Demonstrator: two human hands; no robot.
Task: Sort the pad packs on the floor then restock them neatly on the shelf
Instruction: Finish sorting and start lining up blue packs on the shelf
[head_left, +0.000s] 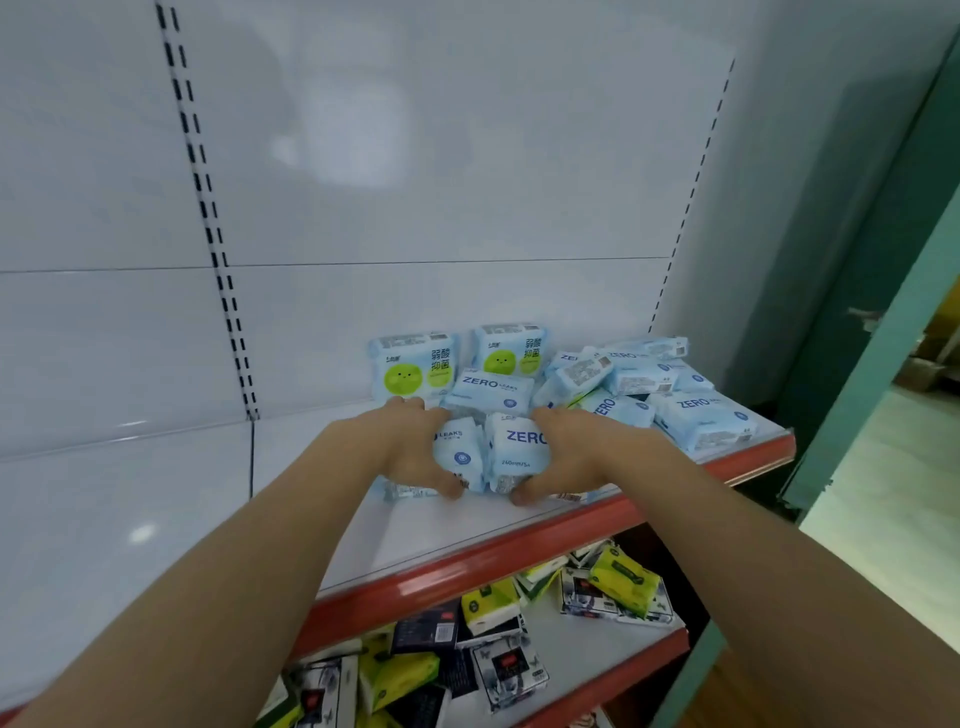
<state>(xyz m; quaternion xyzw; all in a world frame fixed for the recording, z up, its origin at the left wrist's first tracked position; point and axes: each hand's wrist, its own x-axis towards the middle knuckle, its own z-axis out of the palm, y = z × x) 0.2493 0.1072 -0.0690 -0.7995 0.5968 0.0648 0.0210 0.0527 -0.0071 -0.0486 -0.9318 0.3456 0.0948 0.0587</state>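
Two light-blue "ZERO LEAKS" pad packs stand side by side on the white shelf (457, 525). My left hand (415, 452) grips the left pack (460, 457); my right hand (566, 457) grips the right pack (517, 452). Another ZERO pack (491, 389) lies just behind them. Two upright packs with green smiley faces (413, 369) (509, 351) stand against the back panel. A loose heap of several blue ZERO packs (649, 389) covers the shelf's right end.
The shelf has a red front edge (519, 551). On the lower shelf (571, 654) lie several jumbled yellow, black and white tissue packs (488, 644). A green wall or door frame (883, 364) rises at the right. Bare white shelf surface extends to the left.
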